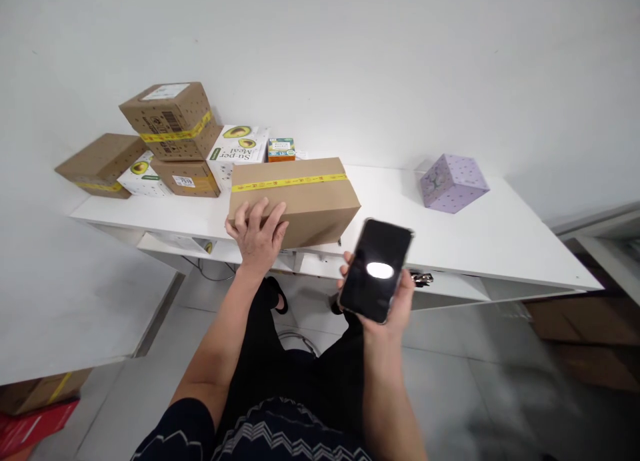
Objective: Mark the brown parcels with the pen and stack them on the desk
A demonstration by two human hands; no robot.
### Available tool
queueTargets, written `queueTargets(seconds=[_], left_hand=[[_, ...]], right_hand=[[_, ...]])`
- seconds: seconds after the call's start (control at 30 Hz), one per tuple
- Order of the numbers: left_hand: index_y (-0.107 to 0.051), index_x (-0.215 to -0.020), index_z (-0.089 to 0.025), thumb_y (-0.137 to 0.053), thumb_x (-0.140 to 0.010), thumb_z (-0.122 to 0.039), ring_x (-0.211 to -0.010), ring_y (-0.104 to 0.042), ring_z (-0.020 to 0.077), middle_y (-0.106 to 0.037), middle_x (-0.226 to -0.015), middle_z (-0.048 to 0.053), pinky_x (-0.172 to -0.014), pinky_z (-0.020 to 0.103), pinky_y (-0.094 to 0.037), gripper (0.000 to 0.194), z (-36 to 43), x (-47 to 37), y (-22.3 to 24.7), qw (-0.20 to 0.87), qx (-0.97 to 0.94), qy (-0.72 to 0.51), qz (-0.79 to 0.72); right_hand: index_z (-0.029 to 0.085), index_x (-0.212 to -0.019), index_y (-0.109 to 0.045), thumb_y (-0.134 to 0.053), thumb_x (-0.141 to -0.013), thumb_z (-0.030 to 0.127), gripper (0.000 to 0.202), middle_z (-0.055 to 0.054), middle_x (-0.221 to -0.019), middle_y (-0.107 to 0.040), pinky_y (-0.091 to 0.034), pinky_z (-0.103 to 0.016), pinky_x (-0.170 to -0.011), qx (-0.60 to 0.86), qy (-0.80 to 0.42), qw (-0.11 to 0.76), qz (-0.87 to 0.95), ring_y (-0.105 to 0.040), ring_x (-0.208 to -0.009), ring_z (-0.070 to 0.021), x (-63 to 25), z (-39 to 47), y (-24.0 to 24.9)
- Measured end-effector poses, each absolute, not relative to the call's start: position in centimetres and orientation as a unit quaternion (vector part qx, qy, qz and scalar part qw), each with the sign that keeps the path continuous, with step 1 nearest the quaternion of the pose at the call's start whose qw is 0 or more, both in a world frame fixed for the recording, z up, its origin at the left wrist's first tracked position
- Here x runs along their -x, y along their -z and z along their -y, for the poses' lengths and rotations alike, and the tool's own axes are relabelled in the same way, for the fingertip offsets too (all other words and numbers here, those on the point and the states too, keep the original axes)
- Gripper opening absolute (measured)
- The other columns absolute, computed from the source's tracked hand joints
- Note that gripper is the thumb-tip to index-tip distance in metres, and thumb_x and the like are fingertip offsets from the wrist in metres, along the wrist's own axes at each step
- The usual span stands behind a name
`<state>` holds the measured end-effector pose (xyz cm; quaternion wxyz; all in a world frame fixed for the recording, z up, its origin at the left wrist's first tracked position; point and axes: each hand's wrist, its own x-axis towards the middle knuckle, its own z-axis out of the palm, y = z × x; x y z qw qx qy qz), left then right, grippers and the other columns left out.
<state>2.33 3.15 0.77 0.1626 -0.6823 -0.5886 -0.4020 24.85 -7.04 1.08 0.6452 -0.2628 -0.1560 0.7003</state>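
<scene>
In the middle of the frame, the left hand lay flat on the near corner of a brown box with a yellow tape strip. The box sat on a white table. Lower and to the right, the right hand held a black phone with a dark screen. In the upper left stood a pile of boxes, some with avocado pictures. A purple box sat at the right.

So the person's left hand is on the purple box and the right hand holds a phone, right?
Not quite. The head view shows the left hand resting on the brown cardboard box with yellow tape, not the purple box, which sits apart, untouched. The right hand does hold the phone.
</scene>
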Motion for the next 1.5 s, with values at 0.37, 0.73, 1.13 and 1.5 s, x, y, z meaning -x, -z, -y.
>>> queueTargets(seconds=[0.37, 0.73, 1.13, 1.5], left_hand=[[-0.066, -0.127, -0.04, -0.053, -0.094, -0.043, -0.132, -0.042, 0.0338, -0.063, -0.136, 0.007, -0.109, 0.056, -0.016, 0.035, -2.7, -2.4, -0.7, 0.177, 0.679, 0.391, 0.595], [-0.066, -0.126, -0.04, -0.046, -0.096, -0.053, -0.13, -0.042, 0.0333, -0.064, -0.133, 0.006, -0.107, 0.056, -0.014, 0.038, -2.9, -2.2, -0.7, 0.157, 0.682, 0.405, 0.588], [-0.065, -0.127, -0.041, -0.044, -0.096, -0.054, -0.128, -0.043, 0.0331, -0.065, -0.132, 0.007, -0.106, 0.055, -0.014, 0.04, -3.0, -2.1, -0.5, 0.172, 0.684, 0.411, 0.578], [-0.062, -0.131, -0.042, -0.045, -0.097, -0.05, -0.128, -0.042, 0.0325, -0.065, -0.132, 0.006, -0.106, 0.055, -0.015, 0.039, -3.1, -1.9, 0.0, 0.189, 0.688, 0.429, 0.554]], right_hand=[[0.019, -0.126, -0.061, -0.044, -0.085, 0.065, 0.064, -0.014, -0.127, -0.067, -0.057, -0.047, -0.084, 0.124, -0.877, 0.447, 0.129, -0.069, -0.099, -0.028, -16.6, 6.9, -3.5], [0.022, -0.125, -0.059, -0.038, -0.088, 0.064, 0.06, -0.013, -0.126, -0.067, -0.054, -0.057, -0.091, 0.123, -0.832, 0.497, 0.213, -0.064, -0.112, -0.0306, -17.8, 1.8, -6.6], [0.022, -0.123, -0.061, -0.037, -0.089, 0.062, 0.058, -0.012, -0.124, -0.069, -0.055, -0.058, -0.09, 0.118, -0.819, 0.52, 0.213, -0.064, -0.113, -0.0315, -17.4, 0.9, -6.6], [0.02, -0.126, -0.058, -0.041, -0.088, 0.062, 0.059, -0.014, -0.124, -0.068, -0.055, -0.057, -0.09, 0.085, -0.833, 0.506, 0.207, -0.063, -0.117, -0.0317, -17.5, 0.6, -6.2]])
